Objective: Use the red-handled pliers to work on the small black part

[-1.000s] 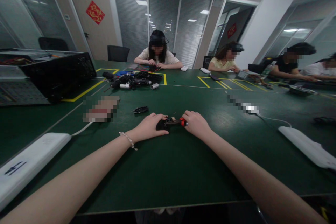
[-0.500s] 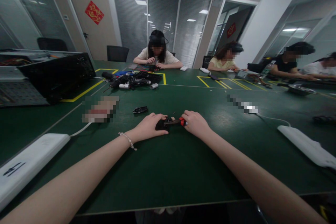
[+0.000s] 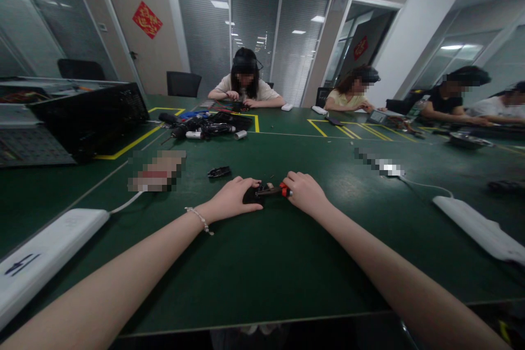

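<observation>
On the green table, my left hand (image 3: 232, 197) is closed round a small black part (image 3: 252, 195), with the thumb on its near side and the fingers on its far side. My right hand (image 3: 304, 190) grips the red handles of a pair of pliers (image 3: 270, 192). The pliers' dark metal jaws point left and reach the black part; the exact contact is too small to make out. A small light-coloured piece (image 3: 269, 186) shows just behind the jaws. Further back, to the left, lies another black piece (image 3: 219, 171), apart from both hands.
White power banks (image 3: 479, 224) lie at right and left, cabled to blurred-out devices. A black computer case (image 3: 90, 120) stands at the left. A pile of cables and a power drill (image 3: 180, 128) lie further back. Several people sit across the table (image 3: 262, 279).
Both my hands, the pliers and the black part keep almost the same position. Across the table, the person in the middle has shifted a hand slightly.
</observation>
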The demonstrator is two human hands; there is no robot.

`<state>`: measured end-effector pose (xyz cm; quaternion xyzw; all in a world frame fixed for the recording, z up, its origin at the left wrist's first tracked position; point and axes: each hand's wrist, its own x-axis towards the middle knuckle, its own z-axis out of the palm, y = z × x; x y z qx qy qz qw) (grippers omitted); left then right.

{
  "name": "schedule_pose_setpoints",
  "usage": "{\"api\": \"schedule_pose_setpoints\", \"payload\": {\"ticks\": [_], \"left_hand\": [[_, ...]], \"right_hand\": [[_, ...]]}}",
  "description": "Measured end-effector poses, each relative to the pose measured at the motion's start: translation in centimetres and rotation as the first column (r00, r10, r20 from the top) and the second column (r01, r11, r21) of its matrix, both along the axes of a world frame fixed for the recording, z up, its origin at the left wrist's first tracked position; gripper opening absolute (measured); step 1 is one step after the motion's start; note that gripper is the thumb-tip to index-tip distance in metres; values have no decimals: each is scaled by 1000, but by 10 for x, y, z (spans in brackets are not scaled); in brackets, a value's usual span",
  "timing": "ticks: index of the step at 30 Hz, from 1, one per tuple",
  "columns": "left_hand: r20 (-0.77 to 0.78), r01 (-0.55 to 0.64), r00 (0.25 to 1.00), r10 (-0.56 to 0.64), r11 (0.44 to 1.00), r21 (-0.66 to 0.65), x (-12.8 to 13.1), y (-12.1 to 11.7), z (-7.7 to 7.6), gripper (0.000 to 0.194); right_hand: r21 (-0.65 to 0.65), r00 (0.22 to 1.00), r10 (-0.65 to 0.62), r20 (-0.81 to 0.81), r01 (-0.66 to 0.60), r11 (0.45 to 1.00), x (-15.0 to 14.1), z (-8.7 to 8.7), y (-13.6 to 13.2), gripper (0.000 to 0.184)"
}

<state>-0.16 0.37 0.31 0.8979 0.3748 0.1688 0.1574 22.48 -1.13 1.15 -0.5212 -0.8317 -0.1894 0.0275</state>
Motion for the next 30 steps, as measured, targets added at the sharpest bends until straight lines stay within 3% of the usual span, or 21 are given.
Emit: {"api": "schedule_pose_setpoints", "payload": {"ticks": [11, 22, 30], "left_hand": [[1, -9, 1000, 9, 1000, -14, -1, 2, -1, 60], [3, 1, 1000, -1, 1000, 2, 0, 1, -1, 59], [5, 1, 1000, -1, 1000, 19, -1, 3, -4, 58]], "right_hand": [[-47, 998, 0, -63, -3, 999, 2, -4, 2, 21], [19, 1000, 26, -6, -26, 999, 2, -2, 1, 19], [-36, 999, 0, -46, -2, 999, 2, -6, 3, 20]]}}
